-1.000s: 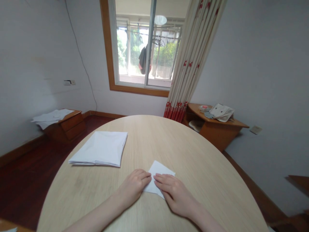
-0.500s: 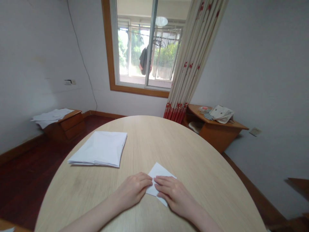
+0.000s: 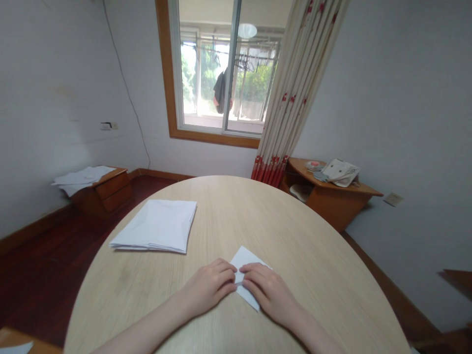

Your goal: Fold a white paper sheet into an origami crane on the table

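Head view: a folded white paper [image 3: 246, 257] lies on the round table [image 3: 265, 221], under both hands. The left hand [image 3: 210, 287] and right hand [image 3: 267, 290] press flat on it, fingers together, fingertips almost meeting, pinching nothing. A stack of paper [image 3: 155, 226] sits beyond the left hand.

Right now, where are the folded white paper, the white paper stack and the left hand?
Folded white paper sheet [image 3: 246, 258]: head view, upper corner.
Flat white paper stack [image 3: 157, 225]: head view, top sheet.
Left hand [image 3: 210, 287]: head view, back of hand.

We see matt white paper [image 3: 246, 257] on a smooth bench [image 3: 295, 236] of pale wood grain, perhaps laminate.
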Demonstrator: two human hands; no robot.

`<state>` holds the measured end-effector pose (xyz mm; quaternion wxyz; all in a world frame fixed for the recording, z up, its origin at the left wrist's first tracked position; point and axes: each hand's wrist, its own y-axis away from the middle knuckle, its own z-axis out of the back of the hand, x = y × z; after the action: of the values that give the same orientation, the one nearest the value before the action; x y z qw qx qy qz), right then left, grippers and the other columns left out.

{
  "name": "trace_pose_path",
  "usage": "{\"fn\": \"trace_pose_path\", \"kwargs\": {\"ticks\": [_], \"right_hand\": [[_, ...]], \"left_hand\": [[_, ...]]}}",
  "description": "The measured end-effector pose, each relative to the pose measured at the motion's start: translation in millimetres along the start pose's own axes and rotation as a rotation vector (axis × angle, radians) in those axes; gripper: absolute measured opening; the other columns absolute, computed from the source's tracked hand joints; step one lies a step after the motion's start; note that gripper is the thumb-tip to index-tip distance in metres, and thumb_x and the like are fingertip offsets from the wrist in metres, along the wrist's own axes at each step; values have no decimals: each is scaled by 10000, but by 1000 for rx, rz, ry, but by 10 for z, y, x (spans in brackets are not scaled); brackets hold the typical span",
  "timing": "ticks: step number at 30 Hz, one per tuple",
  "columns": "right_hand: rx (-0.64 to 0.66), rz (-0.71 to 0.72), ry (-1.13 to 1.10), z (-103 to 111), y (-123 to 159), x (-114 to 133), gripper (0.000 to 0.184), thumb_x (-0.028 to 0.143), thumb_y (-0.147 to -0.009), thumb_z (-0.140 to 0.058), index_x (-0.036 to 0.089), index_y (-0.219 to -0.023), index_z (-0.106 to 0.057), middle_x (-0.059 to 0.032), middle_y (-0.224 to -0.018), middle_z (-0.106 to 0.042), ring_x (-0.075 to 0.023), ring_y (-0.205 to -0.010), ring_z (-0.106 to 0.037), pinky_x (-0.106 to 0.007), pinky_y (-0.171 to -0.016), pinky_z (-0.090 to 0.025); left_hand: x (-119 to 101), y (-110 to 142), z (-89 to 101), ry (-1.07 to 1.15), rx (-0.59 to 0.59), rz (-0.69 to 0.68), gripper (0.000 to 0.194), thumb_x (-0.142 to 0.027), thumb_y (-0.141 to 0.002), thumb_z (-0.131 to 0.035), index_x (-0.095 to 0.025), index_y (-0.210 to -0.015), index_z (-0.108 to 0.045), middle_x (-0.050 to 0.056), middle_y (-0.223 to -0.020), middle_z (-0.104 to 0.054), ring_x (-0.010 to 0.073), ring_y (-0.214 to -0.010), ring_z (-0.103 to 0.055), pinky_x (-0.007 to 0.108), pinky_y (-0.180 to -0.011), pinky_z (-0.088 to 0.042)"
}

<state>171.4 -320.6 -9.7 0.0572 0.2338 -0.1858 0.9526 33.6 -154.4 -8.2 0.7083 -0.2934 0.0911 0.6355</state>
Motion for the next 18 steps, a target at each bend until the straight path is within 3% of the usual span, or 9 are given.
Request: {"fn": "trace_pose_path", "kwargs": {"ticks": [9, 12, 18], "right_hand": [[-67, -106, -23, -128, -9, 35, 117, 184, -927, -474, 206, -814, -493, -71, -1013, -588, -209, -956, -567, -360, -837, -476], [-78, -136, -6, -137, -15, 26, 120, 176, -920, -488, 207, -803, -483, -67, -1016, -571, -216, -969, -553, -373, -846, -465], [-84, -169, 98, -151, -16, 20, 116, 178, -922, -487, 209, -811, -483, -52, -976, -570, -217, -930, -543, -385, -831, -448]], "left_hand": [[-13, -3, -87, 37, -71, 89, 103, -120, -908, -535, -192, -944, -600, 41, -1007, -663, 202, -973, -599, 314, -849, -488], [-6, -2, -126, 52, -102, 150, 183, -114, -879, -559, -191, -1045, -572, 55, -1075, -637, 203, -1000, -602, 319, -874, -490], [-5, -5, -185, 29, -132, 159, 142, -132, -888, -536, -184, -1011, -585, 69, -1115, -617, 211, -1037, -598, 332, -909, -487]]}}
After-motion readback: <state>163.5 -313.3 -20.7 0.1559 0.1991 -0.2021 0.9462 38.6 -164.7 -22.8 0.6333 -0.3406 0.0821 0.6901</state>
